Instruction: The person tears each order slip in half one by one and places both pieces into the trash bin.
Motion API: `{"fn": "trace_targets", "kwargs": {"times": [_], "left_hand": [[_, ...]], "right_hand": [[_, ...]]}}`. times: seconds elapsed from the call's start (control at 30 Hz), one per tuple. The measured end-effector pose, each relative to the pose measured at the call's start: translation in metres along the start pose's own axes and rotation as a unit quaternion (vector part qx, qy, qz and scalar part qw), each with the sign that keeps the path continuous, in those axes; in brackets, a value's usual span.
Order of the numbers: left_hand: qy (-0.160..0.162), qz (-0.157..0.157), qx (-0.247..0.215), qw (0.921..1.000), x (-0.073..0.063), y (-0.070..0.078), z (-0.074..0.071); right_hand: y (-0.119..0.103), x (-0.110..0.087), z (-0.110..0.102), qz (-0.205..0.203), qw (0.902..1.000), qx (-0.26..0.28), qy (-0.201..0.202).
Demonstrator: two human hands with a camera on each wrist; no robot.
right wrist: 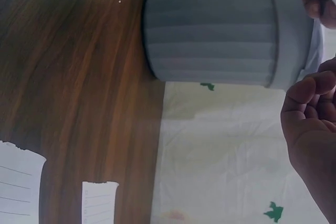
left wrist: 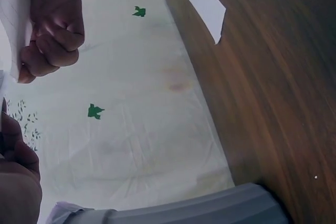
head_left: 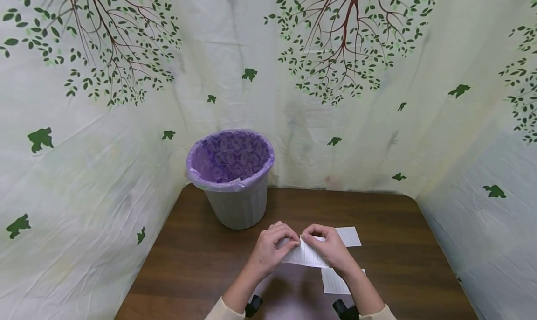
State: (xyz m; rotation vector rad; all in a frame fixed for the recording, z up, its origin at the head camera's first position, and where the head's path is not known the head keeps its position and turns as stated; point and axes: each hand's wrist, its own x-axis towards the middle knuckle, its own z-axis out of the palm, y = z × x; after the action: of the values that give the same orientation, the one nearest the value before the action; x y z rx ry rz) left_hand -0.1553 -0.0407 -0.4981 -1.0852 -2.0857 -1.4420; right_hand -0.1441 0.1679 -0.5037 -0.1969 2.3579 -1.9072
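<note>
Above the table, my left hand [head_left: 268,247] and right hand [head_left: 329,249] pinch the upper edge of a lined sheet of paper [head_left: 308,256], thumbs and fingertips close together near its middle. The left wrist view shows the right hand [left wrist: 55,40] with curled fingers on the paper [left wrist: 13,19]; the left hand [left wrist: 18,156] is partly cut off by the frame. Whether the sheet is partly torn I cannot tell. One lined paper piece [head_left: 349,236] lies beyond the right hand, another piece [head_left: 334,281] under the right wrist. Both show ragged edges in the right wrist view.
A grey waste bin [head_left: 239,205] with a purple liner [head_left: 197,170] stands at the table's back left. The brown wooden table [head_left: 180,264] meets a leaf-patterned cloth backdrop [head_left: 293,156]. A tiny white scrap [right wrist: 119,1] lies on the wood near the bin.
</note>
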Motion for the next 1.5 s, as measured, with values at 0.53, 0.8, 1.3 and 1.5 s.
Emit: {"fn": "trace_targets", "kwargs": {"times": [0.53,0.8,1.3,1.5], "left_hand": [[-0.013,0.018,-0.016,0.9996,-0.002,0.004,0.0],[-0.016,0.02,-0.018,0.9995,-0.003,0.009,0.0],[-0.012,0.036,-0.046,0.9982,-0.001,0.019,-0.006],[-0.009,0.035,-0.044,0.9984,-0.001,0.017,-0.009]], "right_hand": [[0.011,0.002,-0.001,0.018,0.9998,0.0,0.001],[0.017,0.004,-0.003,0.019,0.9998,-0.006,0.007],[0.04,0.011,-0.008,0.04,0.9988,-0.021,0.018],[0.048,0.013,-0.01,0.038,0.9988,-0.015,0.026]]}}
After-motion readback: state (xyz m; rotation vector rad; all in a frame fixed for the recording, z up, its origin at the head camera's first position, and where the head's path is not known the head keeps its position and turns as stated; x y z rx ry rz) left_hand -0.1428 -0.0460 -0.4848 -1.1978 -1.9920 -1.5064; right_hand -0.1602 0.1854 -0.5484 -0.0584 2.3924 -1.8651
